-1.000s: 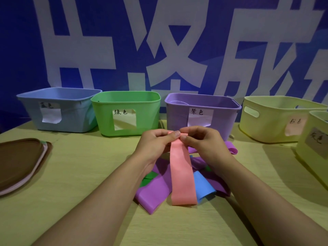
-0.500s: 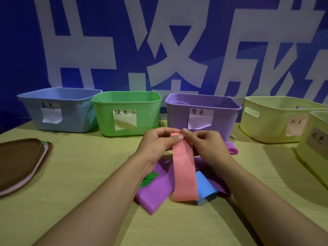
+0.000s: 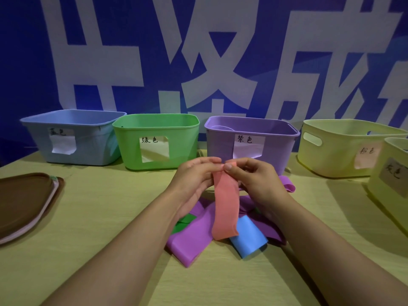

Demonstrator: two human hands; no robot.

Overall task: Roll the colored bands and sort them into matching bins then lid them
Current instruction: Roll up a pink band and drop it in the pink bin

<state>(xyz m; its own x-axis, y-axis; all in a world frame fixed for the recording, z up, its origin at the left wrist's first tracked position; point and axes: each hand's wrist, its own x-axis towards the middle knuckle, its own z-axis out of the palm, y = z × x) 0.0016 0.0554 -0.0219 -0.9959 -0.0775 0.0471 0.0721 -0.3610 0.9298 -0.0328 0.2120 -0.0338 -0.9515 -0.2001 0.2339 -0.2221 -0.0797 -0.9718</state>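
A pink band (image 3: 225, 206) hangs from my two hands over a pile of bands on the table. My left hand (image 3: 194, 177) and my right hand (image 3: 256, 180) pinch its rolled top end between thumbs and fingers. Under it lie a purple band (image 3: 192, 241), a blue band (image 3: 247, 239) and a green band (image 3: 183, 224), partly hidden by my forearms. Along the back stand a blue bin (image 3: 72, 138), a green bin (image 3: 154, 142), a purple bin (image 3: 251, 138) and a yellow bin (image 3: 344, 149) with a pink label. A rolled purple band shows inside the purple bin.
A stack of brown and pink lids (image 3: 24, 202) lies at the table's left edge. A second yellow bin (image 3: 390, 173) with a grey label stands at the far right. Behind the bins hangs a blue wall banner (image 3: 198, 51) with large white characters.
The pink band's free end has risen as my hands roll its top end; the hanging part is shorter. The blue band beneath shows more.
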